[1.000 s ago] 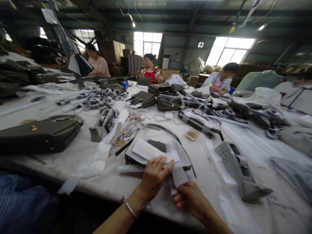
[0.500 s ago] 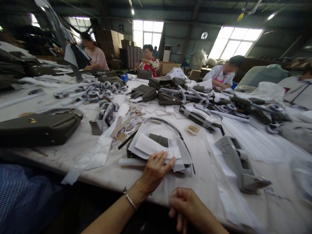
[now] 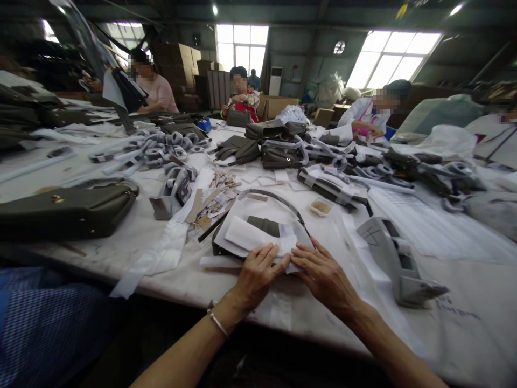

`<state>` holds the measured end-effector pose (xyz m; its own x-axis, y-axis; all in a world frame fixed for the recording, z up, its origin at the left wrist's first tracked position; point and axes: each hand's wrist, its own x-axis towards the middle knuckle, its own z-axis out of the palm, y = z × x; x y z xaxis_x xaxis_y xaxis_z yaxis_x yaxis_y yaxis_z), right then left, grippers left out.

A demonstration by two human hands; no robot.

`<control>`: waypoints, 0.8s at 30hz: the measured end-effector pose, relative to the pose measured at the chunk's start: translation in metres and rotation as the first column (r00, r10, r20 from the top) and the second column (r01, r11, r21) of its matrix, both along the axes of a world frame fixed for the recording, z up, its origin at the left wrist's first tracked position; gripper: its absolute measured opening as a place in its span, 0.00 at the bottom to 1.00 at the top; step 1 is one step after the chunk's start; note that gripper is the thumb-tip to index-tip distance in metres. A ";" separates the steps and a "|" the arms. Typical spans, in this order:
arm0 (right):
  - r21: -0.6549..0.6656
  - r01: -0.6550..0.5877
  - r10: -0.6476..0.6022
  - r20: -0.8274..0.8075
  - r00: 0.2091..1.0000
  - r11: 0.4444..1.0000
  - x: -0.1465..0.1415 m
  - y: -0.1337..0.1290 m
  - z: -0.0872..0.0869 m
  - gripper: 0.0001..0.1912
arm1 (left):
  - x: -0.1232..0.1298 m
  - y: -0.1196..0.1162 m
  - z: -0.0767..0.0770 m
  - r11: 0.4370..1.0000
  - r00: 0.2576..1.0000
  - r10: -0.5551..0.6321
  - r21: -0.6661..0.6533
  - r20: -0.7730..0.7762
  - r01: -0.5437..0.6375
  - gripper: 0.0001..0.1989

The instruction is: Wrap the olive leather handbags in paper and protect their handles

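A dark bag (image 3: 264, 226) lies before me, largely covered by white paper sheets (image 3: 248, 235), its strap (image 3: 278, 198) curving over the far side. My left hand (image 3: 258, 272) rests on the paper's near edge, fingers extended. Beside it my right hand (image 3: 323, 269) lies flat on the right part of the sheets, fingers spread, close to the strap's end. Both hands are open and touch the wrapped bag without gripping. A rolled white strip (image 3: 222, 262) sits at the bag's near left edge.
A tape dispenser (image 3: 393, 258) stands at right, another (image 3: 173, 191) at left. A large dark bag (image 3: 72, 210) lies far left. Beyond are a small dish (image 3: 321, 207), paper tags (image 3: 222, 188) and piled bags (image 3: 280, 153). Several people work across the table (image 3: 161, 285).
My right hand has moved up from the table's near edge onto the paper, and its curled fingers have spread. My left hand stays on the sheets. The camera view has shifted slightly.
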<state>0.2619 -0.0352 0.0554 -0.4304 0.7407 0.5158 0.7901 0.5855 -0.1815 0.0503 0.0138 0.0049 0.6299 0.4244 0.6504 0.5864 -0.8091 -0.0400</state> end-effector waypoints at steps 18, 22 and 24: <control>0.023 0.042 -0.038 -0.145 0.989 0.999 -0.017 -0.013 -0.017 0.16 | -0.005 -0.007 0.034 0.870 0.971 -0.126 -0.448 0.203 0.207 0.15; -0.112 0.059 -0.093 -0.327 0.941 0.992 -0.014 -0.017 0.002 0.14 | 0.003 -0.006 0.028 0.879 0.969 -0.053 -0.450 0.243 0.161 0.11; -0.067 0.071 -0.091 -0.372 0.924 0.995 -0.016 -0.027 0.009 0.11 | 0.006 -0.006 0.027 0.883 0.963 -0.038 -0.443 0.266 0.157 0.09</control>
